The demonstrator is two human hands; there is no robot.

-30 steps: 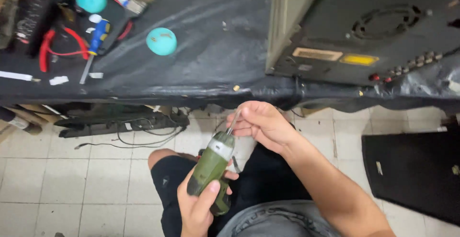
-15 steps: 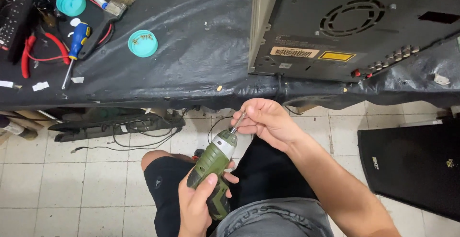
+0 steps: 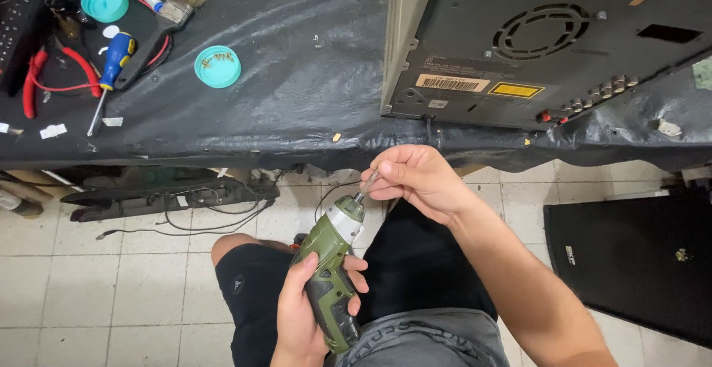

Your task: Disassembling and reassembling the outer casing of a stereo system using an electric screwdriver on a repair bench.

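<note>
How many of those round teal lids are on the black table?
2. One teal lid lies near the table's back left corner, beside the paintbrush. The other teal lid sits nearer the front edge, with small screws in it. More could be hidden outside the view.

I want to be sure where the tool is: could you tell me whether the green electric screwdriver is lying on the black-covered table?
No, the green electric screwdriver is held in the left hand above the person's lap, off the table.
</note>
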